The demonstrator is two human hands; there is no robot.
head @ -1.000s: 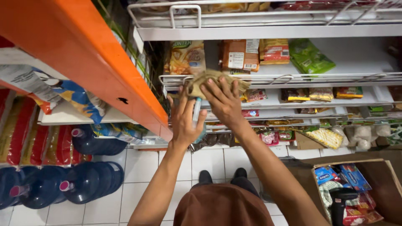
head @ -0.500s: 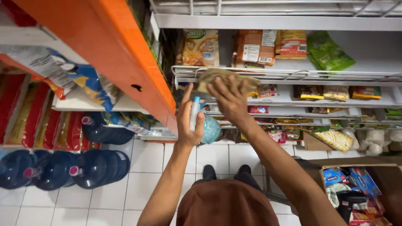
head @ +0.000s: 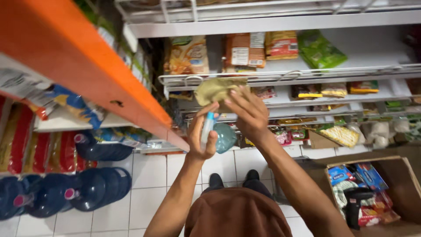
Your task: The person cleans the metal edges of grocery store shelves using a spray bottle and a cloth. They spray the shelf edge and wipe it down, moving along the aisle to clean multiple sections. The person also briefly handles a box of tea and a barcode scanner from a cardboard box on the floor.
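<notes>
My right hand [head: 249,113] is raised in front of a white wire shelf [head: 280,79] and grips a crumpled olive-brown cloth [head: 215,89] against the shelf's front edge. My left hand [head: 201,137] is just below and to the left, closed around a small white tube-shaped item with a blue tip [head: 207,127]. A light blue rounded object [head: 226,137] shows behind the two hands. Packets of food [head: 239,50] stand on the shelf above the cloth.
An orange shelf edge [head: 87,74] juts in at the upper left, with bagged goods beneath. Large blue water bottles [head: 87,188] lie on the white tiled floor at left. A cardboard box [head: 377,184] with packets stands at the lower right.
The view has tilted down a little. My left hand has dropped away from the cloth with the small tube in it. My right hand stays on the cloth at the shelf edge.
</notes>
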